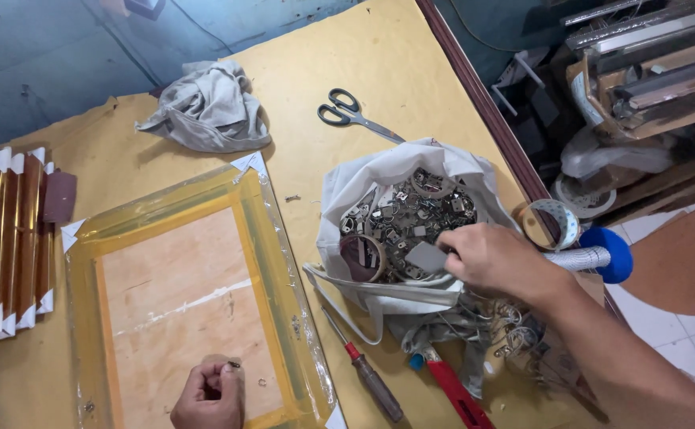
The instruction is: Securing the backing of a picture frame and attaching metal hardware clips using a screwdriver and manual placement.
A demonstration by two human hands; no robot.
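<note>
The right hand (494, 258) is digging, fingers curled, into the hardware bag (403, 214) at three o'clock; the left hand (211, 395) is pinching, seemingly, a small fitting on the frame back (180, 286).

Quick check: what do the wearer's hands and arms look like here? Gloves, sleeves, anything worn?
Both hands are bare: no gloves. The right hand leads into a bare forearm with no sleeve in view. Only the left hand itself shows, cut off at the frame edge. No rings, watch or bands are visible.
</note>
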